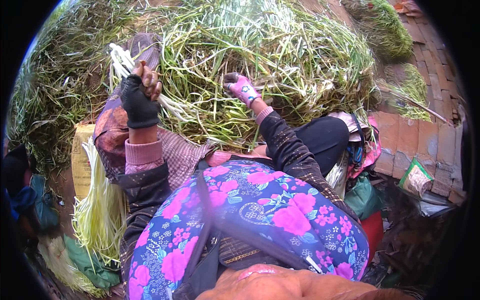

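My left hand [142, 100], in a black fingerless glove, is closed round a bunch of long white stalks [121, 57]. Their thick white ends fan out beyond my fingers to the upper left, and the thin parts trail down to the right. My right hand [242, 90], in a pink glove with a flower on it, is over the near side of a big heap of long green leafy stalks [210, 50]. Its fingers are curled in and pressed together; what they hold, if anything, I cannot make out.
Pale yellow-green stalks [97, 200] lie in a long bundle at my left, beside a yellow sack [82, 160]. Brick paving [405, 140] runs along the right, with a small plastic packet [416, 179] on it. More greens [385, 30] are piled at the far right.
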Tool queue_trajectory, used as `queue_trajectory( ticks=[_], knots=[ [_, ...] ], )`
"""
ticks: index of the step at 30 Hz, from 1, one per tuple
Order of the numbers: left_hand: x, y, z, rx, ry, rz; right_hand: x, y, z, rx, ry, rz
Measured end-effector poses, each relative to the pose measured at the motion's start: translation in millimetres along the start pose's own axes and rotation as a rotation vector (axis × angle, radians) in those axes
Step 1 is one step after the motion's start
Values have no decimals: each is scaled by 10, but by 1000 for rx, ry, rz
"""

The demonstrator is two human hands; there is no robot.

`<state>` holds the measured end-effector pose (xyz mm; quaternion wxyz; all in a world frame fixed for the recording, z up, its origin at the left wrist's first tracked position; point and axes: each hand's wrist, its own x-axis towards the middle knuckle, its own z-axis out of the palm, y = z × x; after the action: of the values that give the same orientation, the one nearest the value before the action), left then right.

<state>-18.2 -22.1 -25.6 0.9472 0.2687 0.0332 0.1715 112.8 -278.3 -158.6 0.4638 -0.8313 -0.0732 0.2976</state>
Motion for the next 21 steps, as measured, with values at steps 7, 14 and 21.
queue_trajectory(
  ticks=[7, 14, 21],
  knots=[
    [-35, -59, 111, 58, 81, -33, 686, 28, 524, -577, 27, 198],
    [-45, -66, 120, 61, 105, -64, 685, 3, 675, -567, 96, 150],
    [-27, -147, 1, 37, 42, -104, -179, -83, 210, 160, -136, -20]
  ],
)
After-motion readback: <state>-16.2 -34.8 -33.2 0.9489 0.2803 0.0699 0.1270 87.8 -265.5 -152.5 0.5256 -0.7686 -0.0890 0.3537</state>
